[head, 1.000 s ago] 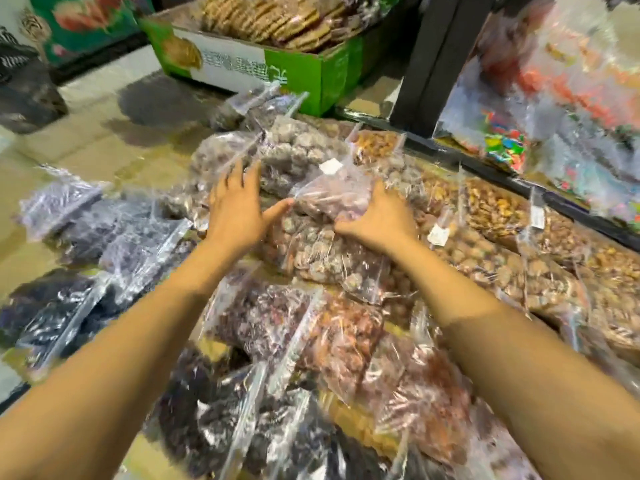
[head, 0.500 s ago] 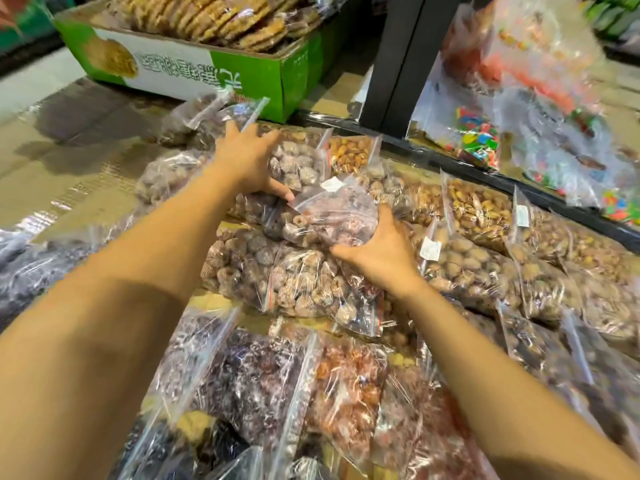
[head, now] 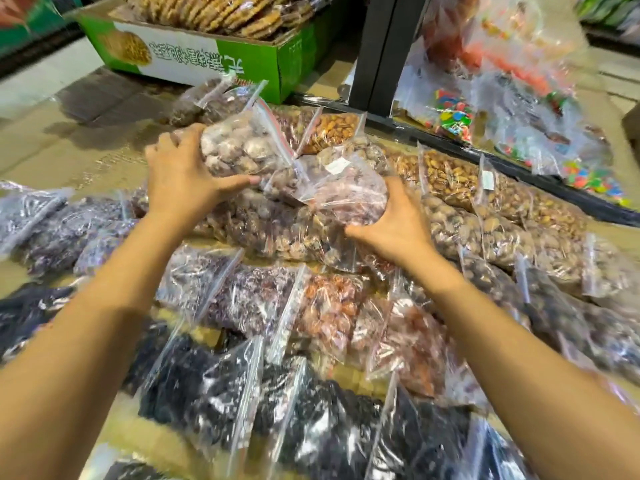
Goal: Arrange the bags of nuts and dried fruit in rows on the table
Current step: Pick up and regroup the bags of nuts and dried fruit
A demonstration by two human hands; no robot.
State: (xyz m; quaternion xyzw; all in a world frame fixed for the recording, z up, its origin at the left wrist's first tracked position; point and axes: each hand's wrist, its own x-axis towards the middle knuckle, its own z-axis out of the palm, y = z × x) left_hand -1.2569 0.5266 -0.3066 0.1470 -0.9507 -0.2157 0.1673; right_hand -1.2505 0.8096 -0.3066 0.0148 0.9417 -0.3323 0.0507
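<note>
Left hand (head: 180, 188) fingers hidden behind pale nut bag (head: 242, 147). Green box (head: 207, 60) cut off at top edge. Candy bags (head: 519, 109) motion-blurred. White label (head: 338, 165) unreadable. Near dark bags (head: 311, 427) cropped at bottom.

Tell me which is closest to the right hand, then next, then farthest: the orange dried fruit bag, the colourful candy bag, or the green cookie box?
From the right hand:
1. Orange dried fruit bag, just below the hand, nearer the person.
2. Colourful candy bag, up and to the right, behind the black rail.
3. Green cookie box, far back left.

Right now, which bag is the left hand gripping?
The left hand grips the bag of pale round nuts with the red-striped zip, raised above the rows. The pinkish labelled bag is in the right hand.
</note>
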